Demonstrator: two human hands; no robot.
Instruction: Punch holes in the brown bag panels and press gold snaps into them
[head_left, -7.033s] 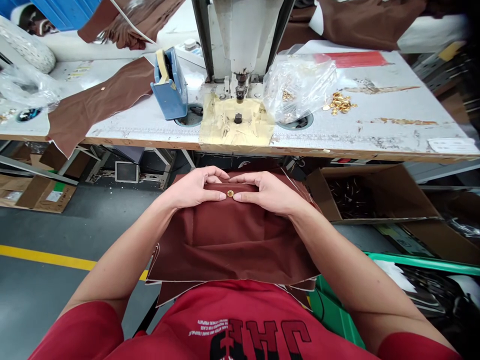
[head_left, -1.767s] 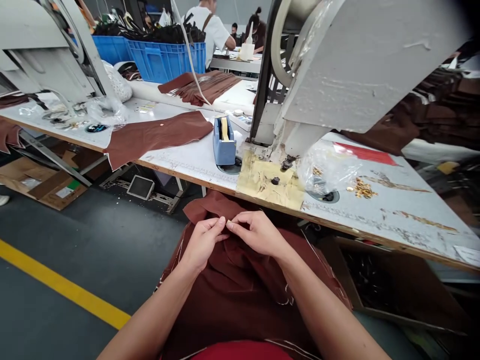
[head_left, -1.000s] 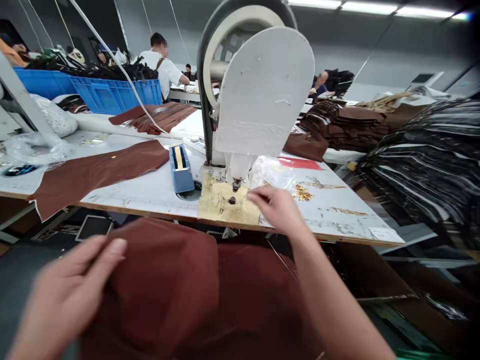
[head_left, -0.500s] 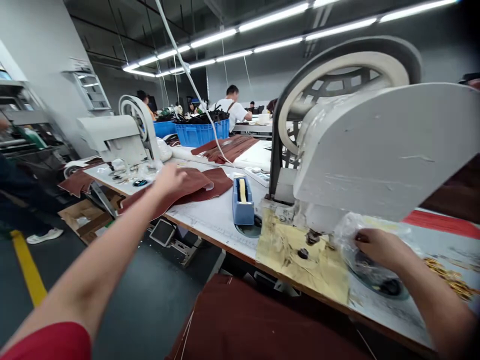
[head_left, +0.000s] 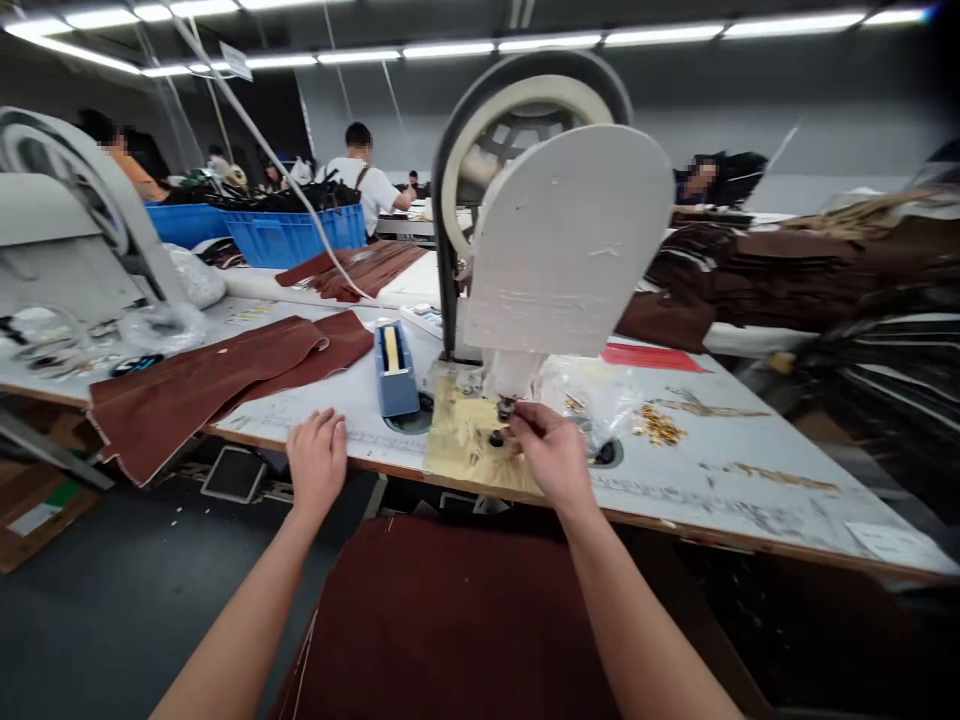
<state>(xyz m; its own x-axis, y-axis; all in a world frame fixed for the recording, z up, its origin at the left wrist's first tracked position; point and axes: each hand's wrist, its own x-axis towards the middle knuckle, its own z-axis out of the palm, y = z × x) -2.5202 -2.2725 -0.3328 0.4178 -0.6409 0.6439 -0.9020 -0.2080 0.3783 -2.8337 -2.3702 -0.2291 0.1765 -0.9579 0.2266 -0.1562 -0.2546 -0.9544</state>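
Note:
My right hand (head_left: 549,455) is pinched at the small black die (head_left: 496,437) on the yellowed pad (head_left: 465,450) under the head of the white press machine (head_left: 566,240); what the fingertips hold is too small to see. My left hand (head_left: 317,463) lies flat on the edge of the worktable (head_left: 750,500), fingers together and holding nothing. A stack of brown fabric pieces (head_left: 450,620) rests on my lap below the table edge. More brown fabric (head_left: 217,375) lies spread on the table to the left.
A blue tape dispenser (head_left: 395,370) stands left of the press. A clear plastic bag (head_left: 592,395) and loose brass snaps (head_left: 658,427) lie to its right. Stacked dark fabric (head_left: 757,280) is at back right. Other people work at far tables beside blue bins (head_left: 292,235).
My left hand left the fabric on the table and came back to the table edge. My right hand moved from the plastic bag to the die under the press head.

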